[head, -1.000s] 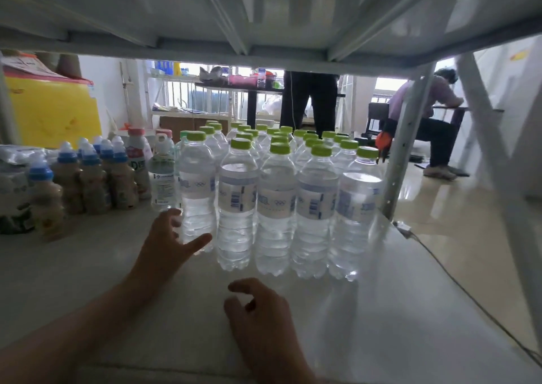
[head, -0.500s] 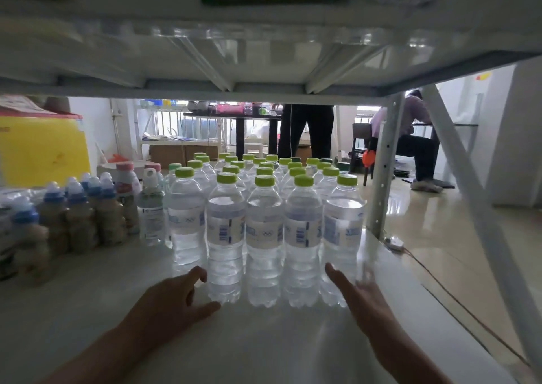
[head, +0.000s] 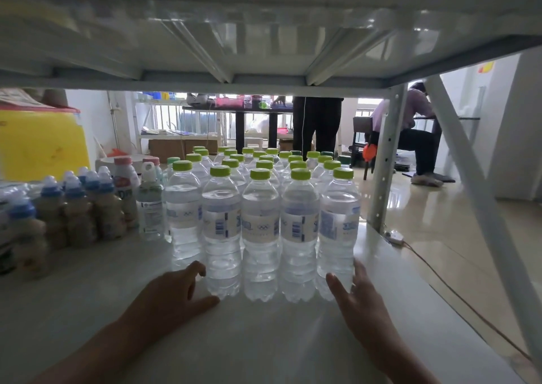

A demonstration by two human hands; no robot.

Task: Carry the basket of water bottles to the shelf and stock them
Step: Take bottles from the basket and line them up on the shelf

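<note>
Brown drink bottles (head: 79,213) beside water bottles (head: 261,225)

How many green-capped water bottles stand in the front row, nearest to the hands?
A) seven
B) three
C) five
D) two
C: five green-capped water bottles stand side by side in the front row on the shelf, with the left hand at one end of the row and the right hand at the other.
</note>
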